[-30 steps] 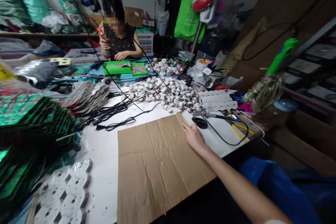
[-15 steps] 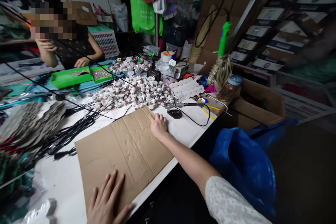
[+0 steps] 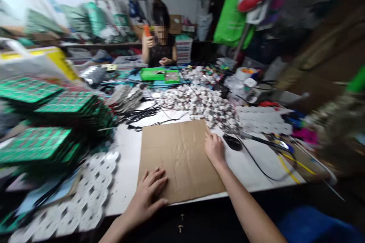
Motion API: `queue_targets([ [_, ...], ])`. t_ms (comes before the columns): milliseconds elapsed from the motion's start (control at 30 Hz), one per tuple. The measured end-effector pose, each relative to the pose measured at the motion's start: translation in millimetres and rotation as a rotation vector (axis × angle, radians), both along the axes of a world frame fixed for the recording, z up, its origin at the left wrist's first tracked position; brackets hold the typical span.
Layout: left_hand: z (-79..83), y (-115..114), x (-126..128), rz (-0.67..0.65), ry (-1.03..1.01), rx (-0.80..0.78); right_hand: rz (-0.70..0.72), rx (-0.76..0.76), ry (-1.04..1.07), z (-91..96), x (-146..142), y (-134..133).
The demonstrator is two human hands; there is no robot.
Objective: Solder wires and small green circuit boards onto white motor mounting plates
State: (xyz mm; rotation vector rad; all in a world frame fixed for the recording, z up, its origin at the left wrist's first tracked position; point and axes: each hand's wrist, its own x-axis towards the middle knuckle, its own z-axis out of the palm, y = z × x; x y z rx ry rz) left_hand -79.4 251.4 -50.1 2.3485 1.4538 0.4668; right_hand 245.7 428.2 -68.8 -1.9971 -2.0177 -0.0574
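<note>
A flat brown cardboard sheet point(image 3: 176, 155) with crease lines and dents lies on the white tabletop in front of me. My left hand point(image 3: 151, 193) rests on its near left part, fingers spread and palm down. At the right edge, toward the far corner, my right hand point(image 3: 215, 148) has its fingers bent around the cardboard's side; the thumb is hard to make out. Just right of that hand lies a black oval object point(image 3: 232, 142) beside a cabled tool resembling a soldering iron point(image 3: 262, 139). Beyond the sheet spreads a heap of small white parts point(image 3: 199, 102).
Stacks of green circuit boards point(image 3: 34, 144) and white scalloped strips point(image 3: 85, 197) are at left. Black cables point(image 3: 148, 114) lie behind the cardboard. Another white strip sheet point(image 3: 262, 119) is at right. Across the table, a person point(image 3: 159, 45) sits behind green trays point(image 3: 152, 74).
My view has swung to the left, bringing the green board stacks into sight. Both hands remain on the cardboard, which now appears squarer to me.
</note>
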Motion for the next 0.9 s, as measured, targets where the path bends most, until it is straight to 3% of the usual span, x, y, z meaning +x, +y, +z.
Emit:
queue_targets([
  [67, 22.3, 5, -14, 0.152, -0.156, 0.004, 0.04, 0.05, 0.015, -2.9, -1, 1],
  [133, 48.7, 12, -35, 0.322, -0.273, 0.111, 0.073, 0.1, 0.028, -8.7, 0, 1],
  [267, 100.2, 17, -86, 0.659, -0.34, 0.311, 0.104, 0.256, -0.022, -26.2, 10, 0],
  [333, 113.7, 13, -97, 0.803, -0.349, 0.374, 0.132, 0.276, -0.035, -32.7, 14, 5],
  [400, 113.1, 10, -91, 0.854, -0.342, 0.397, 0.151, 0.276, -0.03, -33.1, 14, 9],
  [467, 99.9, 12, -67, 0.781, -0.31, 0.372, 0.162, 0.262, -0.005, -25.6, 11, 7],
  [600, 60.5, 23, 5, 0.413, -0.214, 0.277, 0.259, 0.31, 0.144, 8.3, 24, -29],
  [667, 47.1, 29, 42, 0.252, -0.209, 0.226, 0.398, 0.389, 0.23, 26.2, 54, -64],
  [733, 41.2, 35, 80, 0.086, -0.238, 0.143, 0.384, 0.472, 0.217, 36.6, 101, -110],
  [767, 40.5, 39, 100, -0.014, -0.258, 0.093, 0.243, 0.499, 0.208, 37.4, 130, -135],
  [833, 41.3, 43, 144, -0.258, -0.286, -0.005, -0.209, 0.446, 0.213, 28.4, 191, -185],
  [900, 41.3, 42, 194, -0.52, -0.277, -0.049, -0.634, 0.221, 0.271, 6.4, 245, -230],
])
